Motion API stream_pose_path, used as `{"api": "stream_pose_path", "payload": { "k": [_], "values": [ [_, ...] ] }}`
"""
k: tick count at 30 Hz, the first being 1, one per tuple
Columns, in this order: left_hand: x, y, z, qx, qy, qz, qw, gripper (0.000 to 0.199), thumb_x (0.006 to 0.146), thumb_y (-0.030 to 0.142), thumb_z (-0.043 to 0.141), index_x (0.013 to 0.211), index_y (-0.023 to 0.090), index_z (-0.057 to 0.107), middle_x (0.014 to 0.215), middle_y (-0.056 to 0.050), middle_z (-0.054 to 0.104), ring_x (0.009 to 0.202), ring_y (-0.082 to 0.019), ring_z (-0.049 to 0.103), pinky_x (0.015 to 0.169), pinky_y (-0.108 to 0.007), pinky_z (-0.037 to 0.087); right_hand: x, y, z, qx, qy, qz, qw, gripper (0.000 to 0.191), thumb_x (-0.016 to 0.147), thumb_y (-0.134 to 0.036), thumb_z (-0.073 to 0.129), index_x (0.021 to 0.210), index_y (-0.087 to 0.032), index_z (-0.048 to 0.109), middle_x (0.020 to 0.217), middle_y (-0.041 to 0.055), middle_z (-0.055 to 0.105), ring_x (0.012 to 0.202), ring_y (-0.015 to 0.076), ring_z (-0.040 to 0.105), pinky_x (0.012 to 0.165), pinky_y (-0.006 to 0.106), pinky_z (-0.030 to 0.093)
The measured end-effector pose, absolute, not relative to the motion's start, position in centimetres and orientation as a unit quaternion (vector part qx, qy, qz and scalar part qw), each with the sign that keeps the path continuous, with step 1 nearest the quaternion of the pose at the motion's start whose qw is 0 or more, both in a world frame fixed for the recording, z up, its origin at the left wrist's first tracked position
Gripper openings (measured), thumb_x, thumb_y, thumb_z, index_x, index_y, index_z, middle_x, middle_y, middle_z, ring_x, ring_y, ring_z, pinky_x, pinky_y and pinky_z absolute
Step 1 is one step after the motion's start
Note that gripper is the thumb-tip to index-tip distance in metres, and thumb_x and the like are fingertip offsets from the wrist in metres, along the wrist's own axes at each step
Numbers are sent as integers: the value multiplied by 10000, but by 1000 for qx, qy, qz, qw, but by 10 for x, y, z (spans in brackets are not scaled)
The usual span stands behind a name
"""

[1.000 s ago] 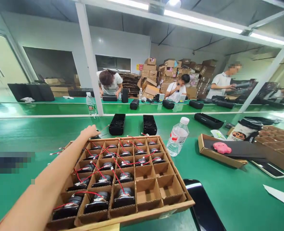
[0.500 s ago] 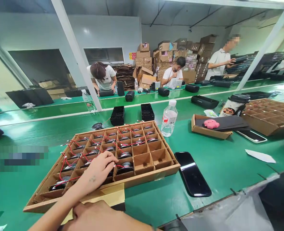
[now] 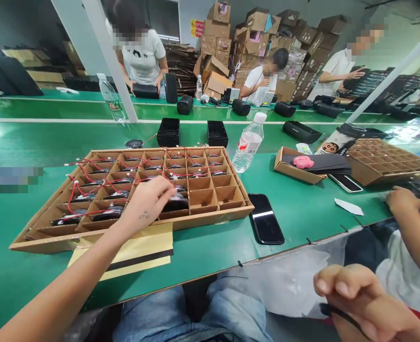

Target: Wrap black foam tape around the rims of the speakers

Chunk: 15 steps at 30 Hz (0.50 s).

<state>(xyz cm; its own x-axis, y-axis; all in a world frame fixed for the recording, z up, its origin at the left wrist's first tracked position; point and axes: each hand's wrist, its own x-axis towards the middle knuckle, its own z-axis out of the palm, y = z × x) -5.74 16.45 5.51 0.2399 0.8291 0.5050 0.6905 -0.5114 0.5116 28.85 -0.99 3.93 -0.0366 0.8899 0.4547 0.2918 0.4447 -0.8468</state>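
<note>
My left hand (image 3: pixel 153 197) reaches into a cardboard divider tray (image 3: pixel 210 216), its fingers closed on the edge of a round black speaker (image 3: pixel 176 203) in the front row. Other speakers with red wires sit in many of the tray's cells. My right hand (image 3: pixel 370 301) is raised at the lower right, off the table, its fingers curled around a thin black strip (image 3: pixel 341 316). Partly under the tray's front lies a yellow backing sheet (image 3: pixel 146 242) with a black strip across it.
A black phone (image 3: pixel 267 218) and a water bottle (image 3: pixel 248 145) stand right of the tray. Two black speaker housings (image 3: pixel 168 132) are behind it. A neighbour's hand (image 3: pixel 405 202) works at the right, near another divided tray (image 3: pixel 391 161). Co-workers sit and stand across the line.
My right hand has moved from the yellow sheet out to the lower right, with a black strip in it. My left hand has gripped the speaker, which now looks tilted up. The view has shifted downward.
</note>
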Motion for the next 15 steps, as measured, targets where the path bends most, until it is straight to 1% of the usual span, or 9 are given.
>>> {"api": "stream_pose_path", "payload": {
  "k": [2,3,4,6,7,9,11,13,15],
  "values": [
    [-47,153,58,716,484,498,76,226,933,324,394,830,174,527,850,-18,581,832,-162,575,753,-313,415,283,-10,36,-416,-595,329,603,198,837,-480,581,779,-291,560,821,61,488,712,210,560,612,339,529],
    [-40,145,58,684,472,551,73,228,960,328,343,860,180,484,905,-22,568,893,-167,589,795,-326,438,277,-8,35,-409,-579,362,605,93,832,-398,627,854,-315,591,884,51,520,695,182,577,608,310,539],
    [-34,135,57,660,456,593,77,229,976,343,310,871,189,443,956,-22,555,957,-176,596,837,-348,454,271,-4,33,-408,-586,394,579,55,847,-344,627,897,-328,611,935,43,545,673,153,587,609,281,542],
    [-20,113,52,641,432,622,128,235,977,378,324,843,198,395,973,-11,542,984,-188,615,852,-367,491,260,6,28,-402,-610,423,536,74,875,-260,609,891,-326,637,935,26,592,681,123,598,642,245,534],
    [-13,103,47,640,439,606,176,236,979,381,325,853,200,409,953,-8,558,961,-181,628,826,-348,510,255,11,26,-401,-621,428,520,97,877,-233,609,884,-323,643,879,19,609,738,130,605,669,237,526],
    [0,88,34,643,476,522,295,283,987,381,295,866,193,468,876,-12,612,852,-151,654,729,-282,534,246,19,23,-400,-639,439,489,152,865,-174,617,876,-321,652,794,8,618,846,138,596,686,214,507],
    [10,82,20,646,503,424,387,351,982,409,280,839,177,503,795,-22,644,746,-138,656,643,-243,534,240,26,22,-408,-642,457,461,256,844,-137,631,984,-350,653,904,5,630,827,115,594,688,206,498],
    [16,85,10,655,511,359,426,388,966,445,279,821,173,515,772,-26,655,712,-144,655,612,-238,535,235,33,24,-420,-647,472,427,355,828,-133,642,1107,-352,633,1086,29,602,698,75,584,670,209,496],
    [16,90,5,672,521,322,417,409,949,462,283,822,178,547,789,-27,663,741,-158,654,646,-257,537,230,41,28,-441,-662,466,387,267,804,-152,661,1040,-275,681,1115,60,597,642,67,572,636,209,487]
  ]
}}
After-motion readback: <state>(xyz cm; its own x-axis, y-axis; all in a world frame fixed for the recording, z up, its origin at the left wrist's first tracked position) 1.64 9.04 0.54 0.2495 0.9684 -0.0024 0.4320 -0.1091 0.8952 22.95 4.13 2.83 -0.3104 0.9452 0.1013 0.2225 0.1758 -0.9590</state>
